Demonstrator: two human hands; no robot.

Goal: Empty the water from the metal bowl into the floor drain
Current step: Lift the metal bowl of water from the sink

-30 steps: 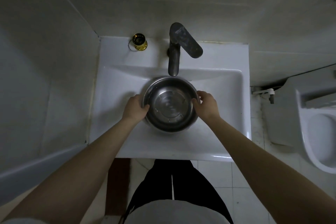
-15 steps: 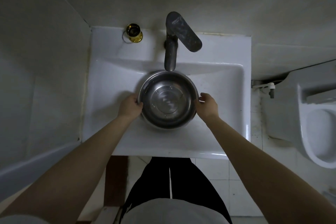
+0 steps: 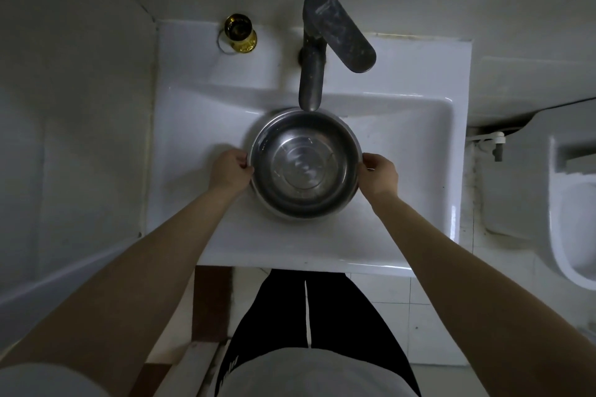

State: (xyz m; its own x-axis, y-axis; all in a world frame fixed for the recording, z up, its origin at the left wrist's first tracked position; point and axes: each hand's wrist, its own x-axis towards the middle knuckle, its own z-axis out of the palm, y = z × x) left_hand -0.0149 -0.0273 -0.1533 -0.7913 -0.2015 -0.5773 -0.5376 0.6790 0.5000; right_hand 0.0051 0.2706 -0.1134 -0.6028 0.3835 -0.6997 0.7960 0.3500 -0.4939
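White sink | metal bowl, water inside | left hand, right hand: fingers curled on rim

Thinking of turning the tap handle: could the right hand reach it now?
Probably yes: nothing stands between the right hand and the tap handle, which juts out behind the bowl. But that hand grips the bowl's rim and would have to let go first.

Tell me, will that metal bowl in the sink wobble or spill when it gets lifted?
Probably stiff: the bowl is shiny metal, so it shouldn't bend. The water rippling inside likely makes it heavier and sloshy, so tilting could spill. Its smooth rim may be slippery; the left hand and right hand grip opposite sides.
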